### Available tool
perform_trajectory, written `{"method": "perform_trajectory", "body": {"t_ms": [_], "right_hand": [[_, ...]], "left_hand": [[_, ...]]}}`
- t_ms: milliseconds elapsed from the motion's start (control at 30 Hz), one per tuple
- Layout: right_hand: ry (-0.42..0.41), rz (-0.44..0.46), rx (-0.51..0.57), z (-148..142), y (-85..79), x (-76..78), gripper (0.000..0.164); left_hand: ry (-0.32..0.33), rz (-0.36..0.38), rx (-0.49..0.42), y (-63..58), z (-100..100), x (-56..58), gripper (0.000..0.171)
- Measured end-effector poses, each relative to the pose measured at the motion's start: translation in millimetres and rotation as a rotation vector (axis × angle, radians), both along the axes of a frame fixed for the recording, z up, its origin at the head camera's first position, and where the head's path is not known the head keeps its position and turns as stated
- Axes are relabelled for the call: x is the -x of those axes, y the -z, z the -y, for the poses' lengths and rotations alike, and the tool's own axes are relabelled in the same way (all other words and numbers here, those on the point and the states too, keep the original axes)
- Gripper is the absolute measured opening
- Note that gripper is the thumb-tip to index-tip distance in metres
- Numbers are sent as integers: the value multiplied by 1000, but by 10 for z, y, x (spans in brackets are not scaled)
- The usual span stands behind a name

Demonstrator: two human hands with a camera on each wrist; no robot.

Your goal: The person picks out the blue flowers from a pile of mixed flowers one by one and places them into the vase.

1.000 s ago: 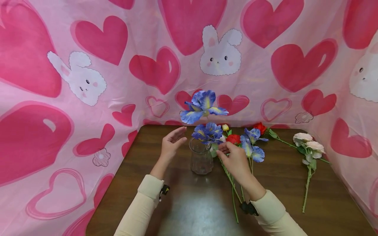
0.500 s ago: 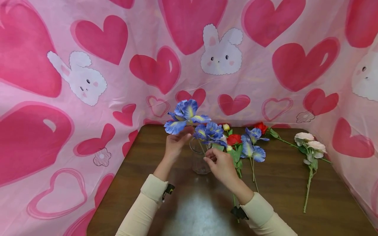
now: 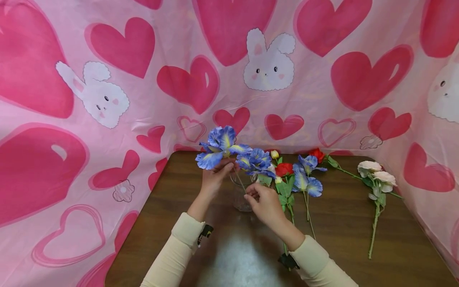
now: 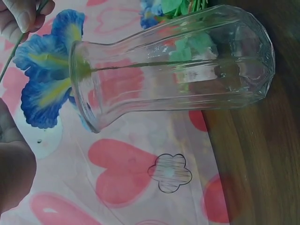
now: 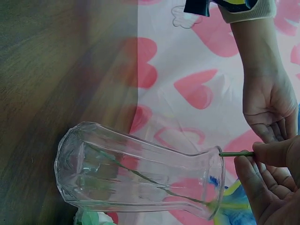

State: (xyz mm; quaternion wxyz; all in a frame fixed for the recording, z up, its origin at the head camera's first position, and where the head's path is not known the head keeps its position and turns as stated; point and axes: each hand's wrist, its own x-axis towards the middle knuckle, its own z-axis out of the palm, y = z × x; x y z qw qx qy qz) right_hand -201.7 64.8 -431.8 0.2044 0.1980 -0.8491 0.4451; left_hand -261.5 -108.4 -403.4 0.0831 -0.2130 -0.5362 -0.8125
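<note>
Iris (image 3: 220,146) just dipped lower, right hand (image 3: 268,204) pinching its stem (image 5: 236,153) by the vase (image 3: 241,202); left hand (image 3: 212,185) can't tell. Seems nearly lined up.

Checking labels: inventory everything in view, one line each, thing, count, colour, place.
table: 1, brown, foreground
glass vase: 1, clear, upright on table
vase iris: 1, blue, bloom above rim
held iris: 1, blue, stem at vase mouth
loose irises: count unclear, blue, right of vase
red flowers: 2, red, right of vase
yellow buds: 2, yellow, beside nearer red flower
pale flowers: 2 large, pale pink, table's right; another half-hidden beside vase
leaves: several, green, on stems
backdrop: 1, pink, hearts and rabbits, behind table
wrist devices: 2, mostly black, one per wrist
sleeves: 2, cream, on forearms
left hand: 1, bare, below held iris's bloom
right hand: 1, bare, pinching held iris's stem
</note>
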Motion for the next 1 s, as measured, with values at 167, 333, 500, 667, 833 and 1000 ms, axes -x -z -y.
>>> {"method": "perform_trajectory", "body": {"t_ms": [167,333,500,667,833,1000], "right_hand": [[-21,-3,21,-1,4,-6,17],[-30,37,45,-36,-5,4,10],[-5,98,38,-125,-1,21,6],[10,132,20,-190,32,44,10],[35,152,-32,-222,88,80,17],[70,195,-113,-233,188,151,37]], "left_hand": [[-13,-4,17,-5,16,31,13],[-47,-15,16,-58,56,64,11],[-50,-34,-32,-166,135,96,12],[-96,-67,-58,-276,208,146,9],[-179,-58,-83,-366,248,189,11],[-247,-49,-121,-430,257,219,17]]}}
